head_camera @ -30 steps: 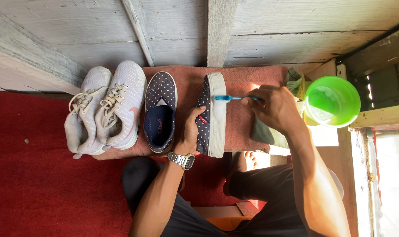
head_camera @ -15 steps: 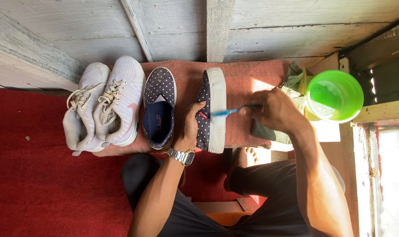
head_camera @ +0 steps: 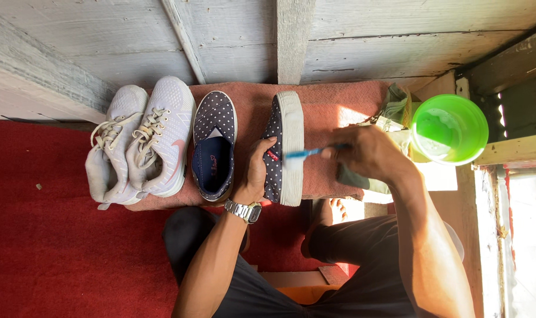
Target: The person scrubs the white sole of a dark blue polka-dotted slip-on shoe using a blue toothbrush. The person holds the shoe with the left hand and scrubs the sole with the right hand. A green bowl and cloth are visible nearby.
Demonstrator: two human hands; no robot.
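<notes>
Left hand [head_camera: 255, 176] is clamped on the dotted navy slip-on [head_camera: 284, 147], which is tipped on its side with the white sole turned toward three o'clock; the fingers curl into the shoe's opening and the thumb lies up along the dotted upper. A metal wristwatch [head_camera: 245, 210] sits on that wrist, at six o'clock from the shoe. Right hand [head_camera: 368, 154] is at three o'clock of the shoe, fingers bunched together in a pinch around the handle of a blue toothbrush [head_camera: 306, 153], and the brush head is touching the white sole about halfway along its length (the hand is a little blurred, so each finger's exact place is hard to make out). The tipped shoe lies on a reddish cloth [head_camera: 332, 106] at the centre of the view. Its partner, a second dotted slip-on [head_camera: 215, 144], lies flat just beside it at nine o'clock, opening up. Further toward nine o'clock, a pair of pale laced sneakers [head_camera: 141, 141] sit side by side. Out at three o'clock stands a green plastic bowl [head_camera: 447, 129], with a crumpled rag [head_camera: 394, 109] between it and the cloth. Red carpet [head_camera: 50, 247] covers the floor at seven o'clock.
</notes>
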